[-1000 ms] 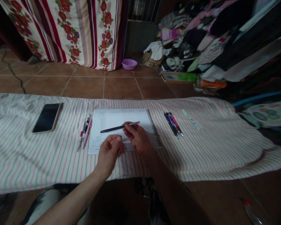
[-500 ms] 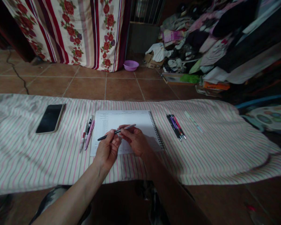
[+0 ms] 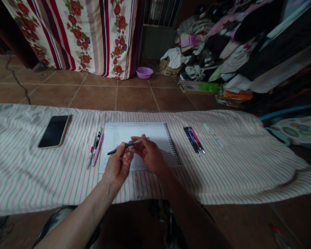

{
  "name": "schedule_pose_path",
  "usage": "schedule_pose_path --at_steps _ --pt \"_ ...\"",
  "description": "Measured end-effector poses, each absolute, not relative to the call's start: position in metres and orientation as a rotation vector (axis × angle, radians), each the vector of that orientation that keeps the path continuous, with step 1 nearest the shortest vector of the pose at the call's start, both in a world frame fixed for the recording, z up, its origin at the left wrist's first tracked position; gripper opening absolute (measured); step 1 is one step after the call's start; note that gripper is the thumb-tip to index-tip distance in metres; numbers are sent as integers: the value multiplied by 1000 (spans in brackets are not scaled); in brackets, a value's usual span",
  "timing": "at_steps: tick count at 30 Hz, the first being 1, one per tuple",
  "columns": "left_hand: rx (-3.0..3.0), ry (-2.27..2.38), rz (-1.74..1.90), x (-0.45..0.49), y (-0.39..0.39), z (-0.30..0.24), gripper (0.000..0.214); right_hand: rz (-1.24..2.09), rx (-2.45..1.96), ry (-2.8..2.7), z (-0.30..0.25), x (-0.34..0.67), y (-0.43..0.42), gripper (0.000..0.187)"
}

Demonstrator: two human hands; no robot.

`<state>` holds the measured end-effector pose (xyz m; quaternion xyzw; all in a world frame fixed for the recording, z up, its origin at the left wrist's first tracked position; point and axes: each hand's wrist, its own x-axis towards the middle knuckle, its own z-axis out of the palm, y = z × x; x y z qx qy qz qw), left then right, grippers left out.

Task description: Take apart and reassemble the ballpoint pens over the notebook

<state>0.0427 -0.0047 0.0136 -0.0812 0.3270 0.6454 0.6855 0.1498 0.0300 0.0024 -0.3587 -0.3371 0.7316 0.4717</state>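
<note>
A black pen [image 3: 113, 151] is tilted above the spiral notebook [image 3: 155, 130], its right end raised. My left hand [image 3: 118, 166] pinches its barrel between thumb and fingers. Close by the pen's right end is my right hand [image 3: 150, 155], thumb lifted and fingers apart; some fingers pass behind the pen, and whether they touch it is unclear. Beneath both hands the notebook lies flat, with printed columns on its left side and the spiral binding on its right.
Left of the notebook lie several pens, one a pink pen [image 3: 98, 149], and a phone [image 3: 54, 131]. Several dark and coloured pens [image 3: 194, 140] and a pale thin stick [image 3: 213, 135] lie right. Everything rests on a striped cloth [image 3: 238, 166]. A purple basin [image 3: 144, 72] stands on the floor.
My right hand has loosened its pinch on the pen's right end, with the thumb raised and fingers spread. My left hand keeps hold of the pen in nearly the same place.
</note>
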Motion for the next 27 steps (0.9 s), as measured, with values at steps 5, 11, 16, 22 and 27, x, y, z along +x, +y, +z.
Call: schedule_pose_path --at_steps 5,11,16,22,27 --pt "-158 729 1453 43 -5 12 15 1763 -880 -847 1 149 29 35" --pt "-172 775 1463 43 -5 12 14 1704 -941 -819 4 150 28 32" --pt "-199 785 1483 41 -4 18 15 1648 -943 -845 4 152 28 30" --pt "-196 844 1518 38 -3 17 13 1477 -984 -1045 3 155 29 36" --pt "-119 845 1534 36 -3 13 13 1389 -1048 -1152 3 157 31 24"
